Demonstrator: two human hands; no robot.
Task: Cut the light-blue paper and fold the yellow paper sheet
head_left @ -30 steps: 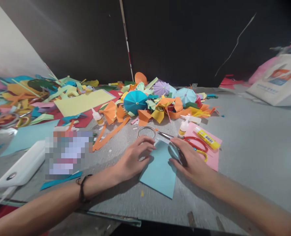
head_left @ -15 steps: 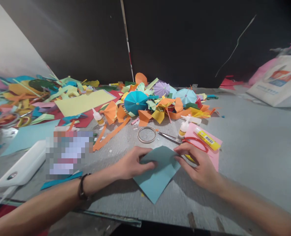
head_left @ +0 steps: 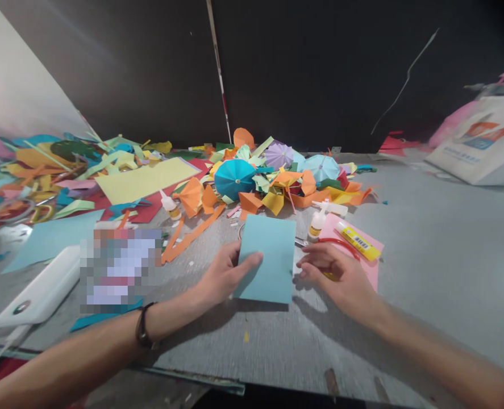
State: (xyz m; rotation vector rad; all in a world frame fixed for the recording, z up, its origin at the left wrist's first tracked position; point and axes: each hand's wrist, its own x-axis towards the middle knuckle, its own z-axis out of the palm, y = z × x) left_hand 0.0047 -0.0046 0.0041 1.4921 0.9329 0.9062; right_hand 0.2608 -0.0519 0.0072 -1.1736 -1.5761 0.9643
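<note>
Pale blue rectangular paper sheet (head_left: 271, 258) lies flat on the grey table (head_left: 426, 272). Left hand (head_left: 228, 272) rests on its left edge, fingers (head_left: 252, 260) extended, released. Right hand (head_left: 337, 275) open, just beside it, near red-handled scissors (head_left: 339, 243).

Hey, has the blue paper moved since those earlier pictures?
Yes. The blue paper has shifted forward, away from the person, and turned to sit square. It now covers most of the blades of the scissors, which were uncovered before.
</note>
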